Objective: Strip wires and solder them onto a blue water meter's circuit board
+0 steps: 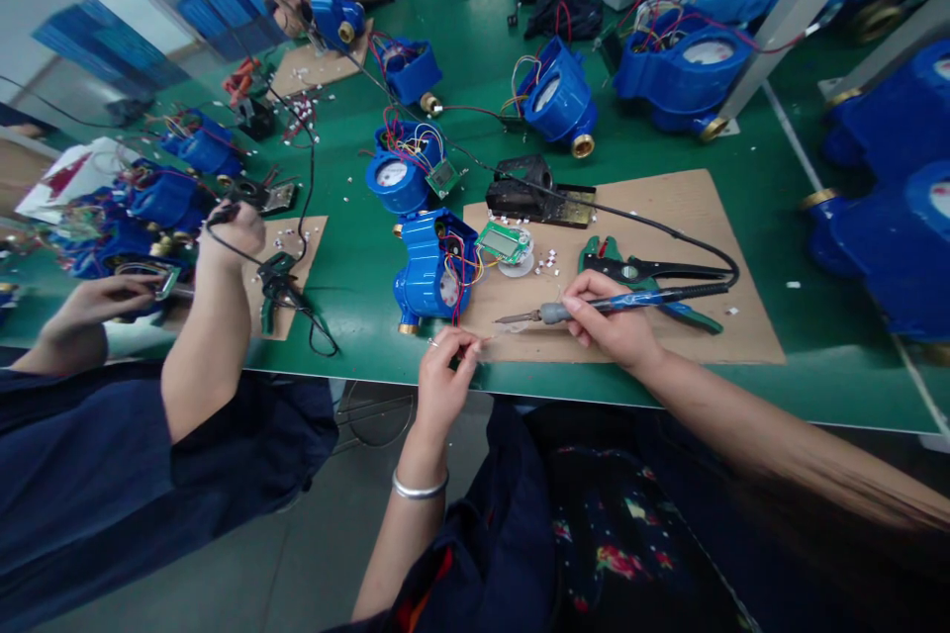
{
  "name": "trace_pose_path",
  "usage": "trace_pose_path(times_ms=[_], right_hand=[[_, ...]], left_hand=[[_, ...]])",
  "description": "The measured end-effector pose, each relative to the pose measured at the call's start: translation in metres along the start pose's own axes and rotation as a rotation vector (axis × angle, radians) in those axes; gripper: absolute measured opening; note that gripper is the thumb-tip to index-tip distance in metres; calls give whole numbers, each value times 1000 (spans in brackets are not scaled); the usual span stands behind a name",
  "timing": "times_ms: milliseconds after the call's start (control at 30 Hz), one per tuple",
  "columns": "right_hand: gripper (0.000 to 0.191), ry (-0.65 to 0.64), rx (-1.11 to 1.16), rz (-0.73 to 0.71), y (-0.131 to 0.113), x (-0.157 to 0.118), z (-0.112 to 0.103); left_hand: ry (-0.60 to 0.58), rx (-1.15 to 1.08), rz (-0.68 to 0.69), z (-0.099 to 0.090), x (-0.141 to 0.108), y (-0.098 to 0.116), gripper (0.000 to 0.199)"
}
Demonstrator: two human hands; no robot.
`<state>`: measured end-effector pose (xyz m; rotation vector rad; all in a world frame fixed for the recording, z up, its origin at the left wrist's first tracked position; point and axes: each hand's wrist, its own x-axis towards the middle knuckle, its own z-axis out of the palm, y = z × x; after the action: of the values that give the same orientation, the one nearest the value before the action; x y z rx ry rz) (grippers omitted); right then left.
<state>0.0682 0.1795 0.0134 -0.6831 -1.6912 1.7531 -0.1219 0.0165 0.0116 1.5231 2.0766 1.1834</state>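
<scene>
My right hand [613,321] holds a soldering iron [627,301] like a pen, its tip pointing left above the cardboard sheet [698,218]. At the cardboard's front left edge, my left hand [447,371] pinches a thin wire [486,339]. The iron's tip and the wire are apart. Just behind my left hand is a blue meter [425,277] with red and yellow wires running to a green circuit board [502,242]. That board rests on a round pale piece. Green-and-black wire strippers [630,269] lie behind my right hand, near small white connectors [547,262].
A black soldering stand [520,188] sits behind the circuit board. More blue meters [560,99] stand at the back and right. A co-worker's hands [234,237] work on the left; another person's hands [297,5] are across the table. The iron's cable arches over the cardboard.
</scene>
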Motion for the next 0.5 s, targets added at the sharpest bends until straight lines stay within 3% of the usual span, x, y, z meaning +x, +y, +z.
trace_pose_path(times_ms=[133, 300, 500], right_hand=[[19, 21, 9, -1, -1, 1, -1], [18, 30, 32, -3, -1, 1, -1], [19, 28, 27, -6, 2, 1, -1]], left_hand=[[1, -10, 7, 0, -3, -4, 9], [-9, -111, -106, 7, -11, -10, 29], [48, -360, -243, 10, -12, -2, 16]])
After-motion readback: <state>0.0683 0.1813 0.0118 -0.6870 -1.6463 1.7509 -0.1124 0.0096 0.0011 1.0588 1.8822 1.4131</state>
